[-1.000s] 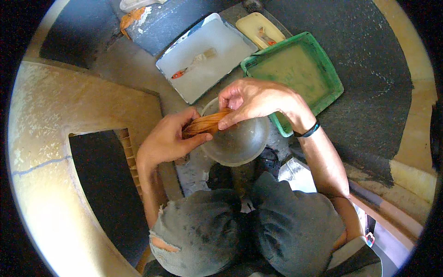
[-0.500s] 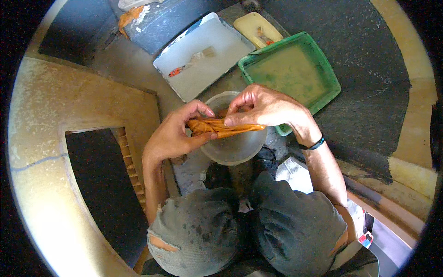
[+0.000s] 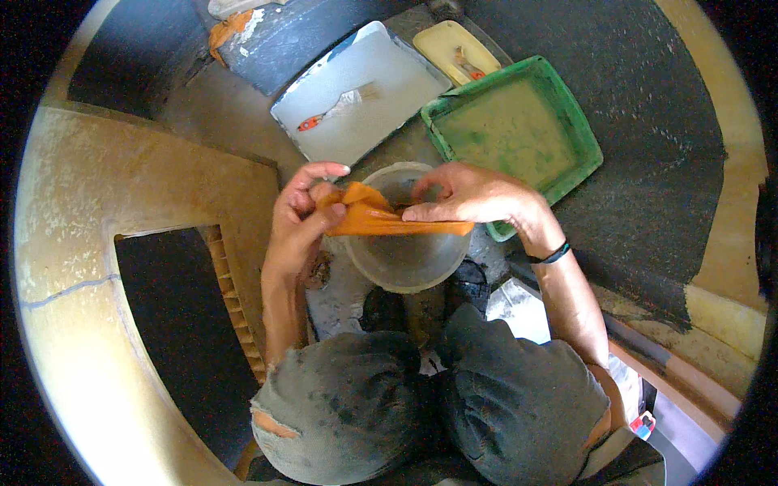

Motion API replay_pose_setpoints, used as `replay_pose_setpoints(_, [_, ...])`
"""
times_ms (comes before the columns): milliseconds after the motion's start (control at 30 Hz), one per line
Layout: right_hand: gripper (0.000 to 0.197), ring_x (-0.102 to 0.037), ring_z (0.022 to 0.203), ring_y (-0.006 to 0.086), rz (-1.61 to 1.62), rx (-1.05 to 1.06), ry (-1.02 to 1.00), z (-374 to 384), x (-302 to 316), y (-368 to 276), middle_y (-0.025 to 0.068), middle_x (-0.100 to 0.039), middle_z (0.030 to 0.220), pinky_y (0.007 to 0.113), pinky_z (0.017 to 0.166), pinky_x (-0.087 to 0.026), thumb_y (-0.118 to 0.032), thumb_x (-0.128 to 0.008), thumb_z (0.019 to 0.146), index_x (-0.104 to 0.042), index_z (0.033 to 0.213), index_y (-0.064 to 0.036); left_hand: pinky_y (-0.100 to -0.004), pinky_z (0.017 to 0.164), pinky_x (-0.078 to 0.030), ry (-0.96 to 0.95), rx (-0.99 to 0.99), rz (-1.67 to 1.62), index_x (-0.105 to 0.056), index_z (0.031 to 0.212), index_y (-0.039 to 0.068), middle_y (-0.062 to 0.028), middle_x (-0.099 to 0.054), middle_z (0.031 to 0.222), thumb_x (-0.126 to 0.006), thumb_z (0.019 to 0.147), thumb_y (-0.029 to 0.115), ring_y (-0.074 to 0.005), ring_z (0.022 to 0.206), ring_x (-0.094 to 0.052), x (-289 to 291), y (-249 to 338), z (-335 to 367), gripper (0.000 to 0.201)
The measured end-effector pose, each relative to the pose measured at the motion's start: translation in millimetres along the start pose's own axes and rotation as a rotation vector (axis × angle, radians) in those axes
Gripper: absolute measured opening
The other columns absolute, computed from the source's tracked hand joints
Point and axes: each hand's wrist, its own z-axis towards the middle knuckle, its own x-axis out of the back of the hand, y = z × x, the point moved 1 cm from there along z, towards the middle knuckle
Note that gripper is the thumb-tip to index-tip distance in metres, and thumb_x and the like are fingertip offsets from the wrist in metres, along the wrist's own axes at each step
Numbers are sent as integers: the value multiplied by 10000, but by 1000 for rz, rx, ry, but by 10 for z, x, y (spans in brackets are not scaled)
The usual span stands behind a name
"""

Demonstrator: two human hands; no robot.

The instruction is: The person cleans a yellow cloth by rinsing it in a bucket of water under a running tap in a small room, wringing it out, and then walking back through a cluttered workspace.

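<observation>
A limp, glossy orange piece, like thin rubber or wet cloth [image 3: 381,222], is stretched between my hands above a translucent round bucket [image 3: 397,267]. Its lower edge runs nearly straight, with a fold standing up near the left end; I cannot tell its exact kind. My left hand [image 3: 301,212] pinches the left end between thumb and curled fingers, the index finger sticking out. On the other end, the thumb of my right hand [image 3: 474,194] presses on the piece, fingers bent behind it. Part of the bucket's inside is hidden by the piece and my hands.
Beyond the bucket lie a white tray [image 3: 324,146] with a red-handled brush [image 3: 312,121], a green tray [image 3: 587,138] of murky liquid, and a small yellow tray [image 3: 433,40] with another brush [image 3: 466,65]. A panel with a dark opening [image 3: 182,324] stands left; a dark wall [image 3: 648,162] rises right.
The orange piece has gone from a bunched, twisted bundle to a flatter, spread band. My left hand has turned more upright and its index finger has straightened; my right hand has dropped slightly.
</observation>
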Motion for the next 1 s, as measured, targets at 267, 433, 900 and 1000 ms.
replay_pose_setpoints(267, [532,-642,734,194,-161,-57,-106,-1,40,160,79,-695,794,343,663,-505,-498,-683,833,-701,1069,-22,-212,633,-408,76,-120,-183,-498,1176,45,40,-490,721,-537,778,-81,-65,681,-506,42,9,-68,420])
replay_pose_setpoints(433, [702,-597,1068,194,869,335,-127,-48,-61,-126,132,-615,1238,305,923,-472,-326,-714,832,-447,1402,-14,-231,682,-441,71,-13,-173,-479,1210,61,10,-564,821,-579,840,-19,-85,737,-550,-227,91,-42,391])
replay_pose_setpoints(900, [267,-700,775,312,-637,-50,-171,1158,-1505,1096,150,-715,825,451,740,-546,-238,-623,778,-704,961,-61,-281,811,-493,-86,120,353,-540,1191,60,-64,-647,1024,-575,987,195,-161,926,-645,-116,140,55,248])
replay_pose_setpoints(1000, [316,-691,859,314,-686,128,-21,1133,-1460,1054,158,-716,904,469,798,-528,-261,-600,780,-704,1004,-64,-325,953,-444,-76,30,283,-517,1243,40,-93,-628,1136,-523,1011,253,-196,1085,-590,-125,-212,113,315])
